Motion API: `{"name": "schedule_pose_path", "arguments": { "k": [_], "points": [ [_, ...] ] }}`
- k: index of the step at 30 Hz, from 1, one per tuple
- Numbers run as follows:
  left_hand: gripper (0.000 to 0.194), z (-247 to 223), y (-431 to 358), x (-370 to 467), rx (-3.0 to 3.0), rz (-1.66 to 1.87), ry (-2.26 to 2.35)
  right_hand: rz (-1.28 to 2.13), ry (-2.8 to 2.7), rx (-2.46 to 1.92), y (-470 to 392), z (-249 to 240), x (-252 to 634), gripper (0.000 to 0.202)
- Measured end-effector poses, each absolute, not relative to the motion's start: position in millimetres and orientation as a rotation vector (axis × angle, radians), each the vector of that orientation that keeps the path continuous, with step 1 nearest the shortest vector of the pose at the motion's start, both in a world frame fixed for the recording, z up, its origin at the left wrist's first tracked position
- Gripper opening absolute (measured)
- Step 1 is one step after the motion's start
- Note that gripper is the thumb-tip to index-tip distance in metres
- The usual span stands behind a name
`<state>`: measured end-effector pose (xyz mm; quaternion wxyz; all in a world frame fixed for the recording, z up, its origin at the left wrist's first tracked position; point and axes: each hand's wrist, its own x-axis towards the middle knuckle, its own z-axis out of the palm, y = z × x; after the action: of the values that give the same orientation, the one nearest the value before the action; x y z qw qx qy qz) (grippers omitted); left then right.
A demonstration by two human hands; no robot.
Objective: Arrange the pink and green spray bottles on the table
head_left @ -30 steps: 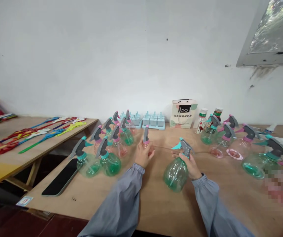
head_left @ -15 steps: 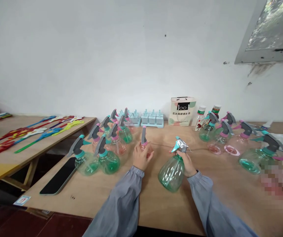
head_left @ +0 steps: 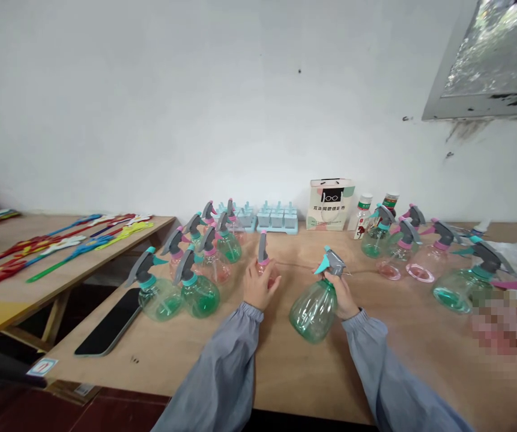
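Note:
My right hand is closed round the neck of a green spray bottle, which tilts a little, its teal-and-grey trigger head pointing left. My left hand wraps round a pink spray bottle; its grey handle rises above the fingers and most of its body is hidden. To the left stands a group of pink and green spray bottles, several holding a little liquid. More spray bottles stand at the right.
A black phone lies at the table's left edge. At the back are light-blue popsicle moulds, a paper bag and white-capped bottles. Another table at the left bears colourful knitted-looking strips. A pixelated patch covers something at far right.
The green bottle's trigger head has turned slightly in my right hand, and its base has risen a little. My left hand stays on the pink bottle. The view has shifted slightly.

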<state>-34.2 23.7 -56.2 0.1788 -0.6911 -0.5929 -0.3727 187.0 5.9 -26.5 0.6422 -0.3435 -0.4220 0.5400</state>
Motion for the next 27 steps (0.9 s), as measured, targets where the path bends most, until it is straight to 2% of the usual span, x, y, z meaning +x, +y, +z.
{"name": "schedule_pose_path", "arguments": {
  "k": [5,10,17,22,27],
  "points": [
    [0.048,-56.3,24.3,-34.4,-1.967,-1.05,-1.665,1.255,-0.965,-0.725,7.1,-24.0,187.2,0.038],
    [0.048,-55.5,23.8,-34.6,-1.981,-1.053,-1.669,1.026,-0.866,-0.76,7.5,-24.2,187.5,0.041],
    [0.047,-55.8,23.8,-36.2,-1.995,-1.066,-1.647,1.154,-0.939,-0.723,5.8,-17.0,191.0,0.043],
    [0.048,-56.1,23.5,-36.8,-1.983,-1.054,-1.624,1.086,-0.807,-0.823,8.5,-25.4,187.5,0.043],
    [0.047,-57.1,23.4,-37.3,-1.975,-1.052,-1.596,1.14,-0.999,-0.768,7.1,-21.6,189.7,0.043]
  ]
}}
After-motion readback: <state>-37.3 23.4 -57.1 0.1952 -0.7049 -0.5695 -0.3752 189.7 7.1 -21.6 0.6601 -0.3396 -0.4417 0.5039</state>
